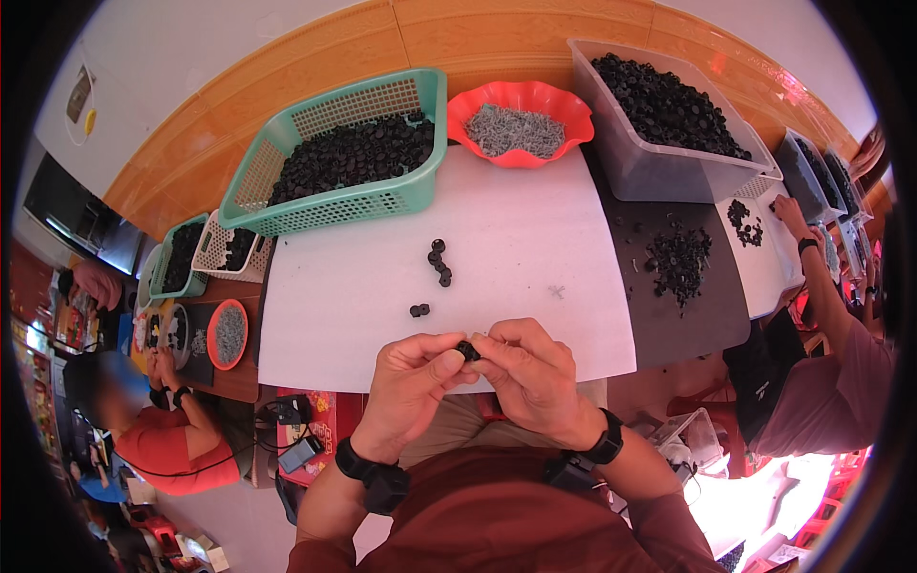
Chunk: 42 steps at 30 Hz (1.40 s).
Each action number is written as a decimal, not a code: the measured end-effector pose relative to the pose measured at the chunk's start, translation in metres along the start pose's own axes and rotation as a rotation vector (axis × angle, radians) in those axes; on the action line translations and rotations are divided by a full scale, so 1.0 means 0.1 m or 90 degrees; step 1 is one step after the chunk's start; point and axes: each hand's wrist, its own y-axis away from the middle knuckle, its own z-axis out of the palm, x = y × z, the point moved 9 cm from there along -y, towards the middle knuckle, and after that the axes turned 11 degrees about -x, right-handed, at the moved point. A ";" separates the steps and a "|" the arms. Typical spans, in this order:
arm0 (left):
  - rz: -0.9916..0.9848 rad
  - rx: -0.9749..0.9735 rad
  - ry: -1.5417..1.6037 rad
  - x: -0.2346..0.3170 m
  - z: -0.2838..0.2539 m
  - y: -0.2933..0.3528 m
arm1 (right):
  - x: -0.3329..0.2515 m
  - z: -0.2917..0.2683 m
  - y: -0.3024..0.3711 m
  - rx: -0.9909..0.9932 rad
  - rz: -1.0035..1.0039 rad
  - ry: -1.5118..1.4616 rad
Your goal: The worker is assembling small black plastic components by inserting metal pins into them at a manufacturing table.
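Observation:
Between my two hands, over the front edge of the white table mat (pixel 344 306), I hold a small round black part (pixel 467 350). My left hand (pixel 409 382) pinches it from the left with thumb and forefinger. From the right, the thumb and fingers of my right hand (pixel 530 372) close on the same part and hide some of it. Beyond my hands lie a short row of round black pieces (pixel 438 260) and a smaller cluster of black pieces (pixel 419 310). A few thin grey bits (pixel 556 292) rest to the right.
At the back stand a green basket (pixel 353 203) of black parts, a red scalloped bowl (pixel 521 159) of small grey pieces and a clear bin (pixel 659 172) of black parts. Loose parts (pixel 680 263) lie on a dark mat at right. Co-workers sit on both sides.

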 end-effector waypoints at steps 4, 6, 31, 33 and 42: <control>0.013 0.012 -0.011 0.00 0.01 0.02 | 0.01 0.01 0.02 -0.003 0.006 0.009; 0.018 0.012 -0.015 0.00 0.02 0.03 | 0.00 0.00 0.01 -0.015 -0.002 0.013; 0.008 -0.024 -0.199 0.06 0.12 0.05 | 0.01 0.01 0.08 -0.082 -0.011 0.036; 0.009 -0.016 -0.191 0.04 0.14 0.05 | 0.03 0.01 0.09 -0.079 -0.009 0.026; 0.020 0.003 -0.208 -0.02 0.13 0.09 | 0.06 -0.02 0.11 -0.079 0.024 -0.017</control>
